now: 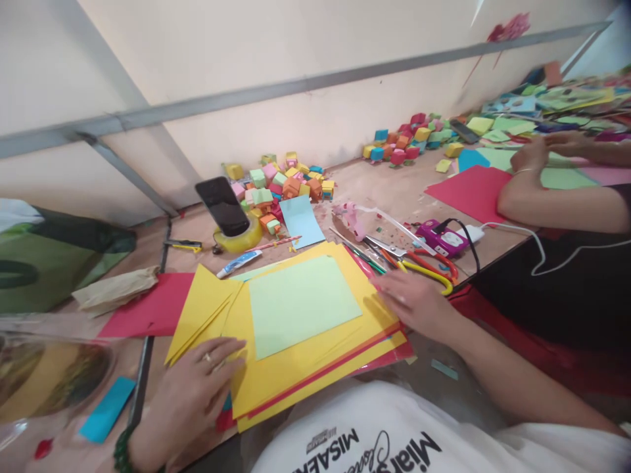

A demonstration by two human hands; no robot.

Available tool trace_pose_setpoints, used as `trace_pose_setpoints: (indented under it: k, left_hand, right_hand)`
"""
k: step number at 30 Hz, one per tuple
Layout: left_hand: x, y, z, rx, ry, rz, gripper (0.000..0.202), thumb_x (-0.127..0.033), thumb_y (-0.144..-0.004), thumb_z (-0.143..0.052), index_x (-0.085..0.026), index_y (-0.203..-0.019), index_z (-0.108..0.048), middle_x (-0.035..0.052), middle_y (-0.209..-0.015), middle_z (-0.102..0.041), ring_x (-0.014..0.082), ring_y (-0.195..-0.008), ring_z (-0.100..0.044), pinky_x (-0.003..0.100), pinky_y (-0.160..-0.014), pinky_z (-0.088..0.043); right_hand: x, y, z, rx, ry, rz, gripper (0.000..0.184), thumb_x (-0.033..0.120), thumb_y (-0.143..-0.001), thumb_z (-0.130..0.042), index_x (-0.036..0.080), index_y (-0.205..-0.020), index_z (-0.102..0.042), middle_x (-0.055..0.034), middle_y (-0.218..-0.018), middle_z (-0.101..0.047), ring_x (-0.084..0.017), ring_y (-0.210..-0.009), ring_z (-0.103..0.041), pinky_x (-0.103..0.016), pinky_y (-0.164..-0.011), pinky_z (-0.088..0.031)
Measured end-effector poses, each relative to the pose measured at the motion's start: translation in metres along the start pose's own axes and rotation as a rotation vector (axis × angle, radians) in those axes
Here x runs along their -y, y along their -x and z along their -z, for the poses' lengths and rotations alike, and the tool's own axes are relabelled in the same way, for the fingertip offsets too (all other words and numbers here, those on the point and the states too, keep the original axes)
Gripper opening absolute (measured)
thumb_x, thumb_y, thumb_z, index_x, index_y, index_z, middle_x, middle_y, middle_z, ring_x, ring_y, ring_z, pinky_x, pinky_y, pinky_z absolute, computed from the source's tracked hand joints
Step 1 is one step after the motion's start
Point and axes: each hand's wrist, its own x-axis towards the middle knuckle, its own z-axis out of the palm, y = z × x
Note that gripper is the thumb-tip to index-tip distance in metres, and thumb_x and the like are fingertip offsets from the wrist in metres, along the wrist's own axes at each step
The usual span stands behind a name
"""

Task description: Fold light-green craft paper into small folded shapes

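A pale green paper sheet (pixel 305 299) lies on a stack of yellow paper (pixel 290 378) with red sheets between the layers. My left hand (pixel 200 387), with a ring and a green beaded bracelet, rests at the stack's left edge, its fingers loosely spread. Over the right edge my right hand (pixel 417 303) lies with fingers stretched out, slightly blurred. Neither hand visibly holds anything. More yellow sheets (pixel 202 312) fan out left of the stack. Scissors with orange handles (pixel 424 257), scissors with a yellow handle (pixel 419 274) and pencils lie behind my right hand.
A phone (pixel 223 205) leans on a yellow tape roll (pixel 239 238). Behind are heaps of small folded paper cubes (pixel 293 184). A glue tube (pixel 239 263), box cutter (pixel 183 245) and purple power strip (pixel 444 238) lie around. Another person's hands (pixel 532 157) work at right.
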Motion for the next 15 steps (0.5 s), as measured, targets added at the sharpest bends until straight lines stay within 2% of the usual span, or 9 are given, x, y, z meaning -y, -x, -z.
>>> trace_pose_setpoints:
  k: [3, 6, 8, 10, 15]
  left_hand:
    - [0.005, -0.049, -0.006, 0.003, 0.081, 0.060, 0.029, -0.032, -0.088, -0.052, -0.026, -0.113, -0.064, 0.0085, -0.118, -0.065, 0.0241, -0.106, -0.060, 0.039, -0.091, -0.051]
    - [-0.003, -0.109, -0.012, 0.026, 0.096, 0.160, 0.046, -0.050, -0.083, -0.058, -0.020, -0.119, -0.059, 0.0133, -0.118, -0.061, 0.0289, -0.106, -0.059, 0.044, -0.090, -0.049]
    - [-0.012, -0.141, -0.013, 0.086, 0.100, 0.245, 0.055, -0.050, -0.080, -0.063, -0.016, -0.122, -0.055, 0.0155, -0.117, -0.059, 0.0304, -0.105, -0.058, 0.043, -0.087, -0.049]
    - [-0.018, -0.163, -0.011, 0.188, 0.106, 0.311, 0.058, -0.053, -0.075, -0.068, -0.016, -0.118, -0.055, 0.0154, -0.113, -0.059, 0.0321, -0.105, -0.057, 0.043, -0.085, -0.049]
    - [-0.017, -0.183, -0.003, 0.310, 0.145, 0.387, 0.067, -0.059, -0.060, -0.075, -0.016, -0.107, -0.054, 0.0170, -0.114, -0.057, 0.0365, -0.113, -0.051, 0.043, -0.089, -0.045]
  right_hand:
    - [-0.001, -0.022, 0.005, 0.056, 0.224, -0.280, 0.020, 0.027, -0.089, -0.053, 0.019, -0.099, -0.068, -0.0110, -0.098, -0.070, -0.026, -0.096, -0.063, -0.035, -0.078, -0.049]
    - [0.006, -0.036, -0.001, 0.135, 0.321, -0.444, 0.017, 0.025, -0.088, -0.054, 0.017, -0.092, -0.069, -0.0115, -0.097, -0.070, -0.027, -0.096, -0.063, -0.034, -0.074, -0.048]
    - [0.008, -0.039, -0.005, 0.136, 0.329, -0.483, 0.017, 0.025, -0.088, -0.053, 0.017, -0.088, -0.068, -0.0115, -0.096, -0.070, -0.026, -0.095, -0.064, -0.033, -0.074, -0.047]
    - [0.008, -0.039, -0.008, 0.103, 0.328, -0.487, 0.015, 0.024, -0.087, -0.054, 0.016, -0.087, -0.067, -0.0111, -0.095, -0.070, -0.025, -0.094, -0.063, -0.032, -0.074, -0.046]
    - [-0.001, -0.033, -0.009, 0.037, 0.355, -0.437, 0.012, 0.021, -0.085, -0.056, 0.018, -0.090, -0.066, -0.0102, -0.095, -0.068, -0.025, -0.097, -0.060, -0.031, -0.072, -0.043]
